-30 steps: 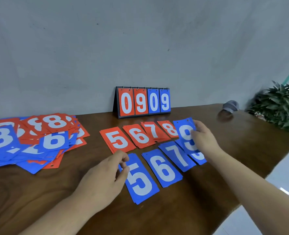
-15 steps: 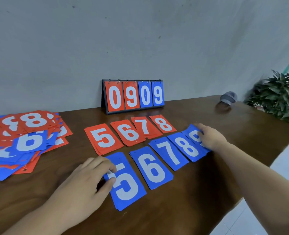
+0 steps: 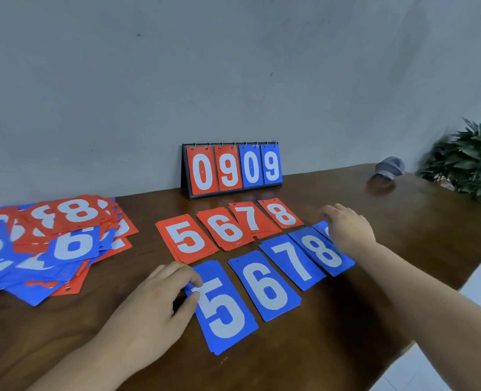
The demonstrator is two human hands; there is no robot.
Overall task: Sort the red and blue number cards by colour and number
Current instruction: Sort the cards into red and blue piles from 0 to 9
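Two rows of card stacks lie on the brown table (image 3: 332, 348). The far row holds red 5 (image 3: 188, 238), red 6 (image 3: 225, 230), red 7 (image 3: 252, 218) and red 8 (image 3: 283, 214). The near row holds blue 5 (image 3: 225, 309), blue 6 (image 3: 267, 286), blue 7 (image 3: 293, 261) and blue 8 (image 3: 322, 252). A blue 9 card (image 3: 320, 227) lies at the row's right end, mostly hidden under my right hand (image 3: 346, 230), whose fingers are stretched out over it. My left hand (image 3: 149, 300) pinches the upper left edge of blue 5.
A loose mixed pile of red and blue cards (image 3: 50, 244) covers the table's left side. A flip scoreboard (image 3: 233, 167) reading 0909 stands against the wall. A grey cap (image 3: 390, 167) and a plant (image 3: 470, 159) are at the far right. The table edge runs along the right.
My right hand brought the blue 9 card down from the air and laid it flat to the right of blue 8. My left hand stayed at the edge of blue 5.
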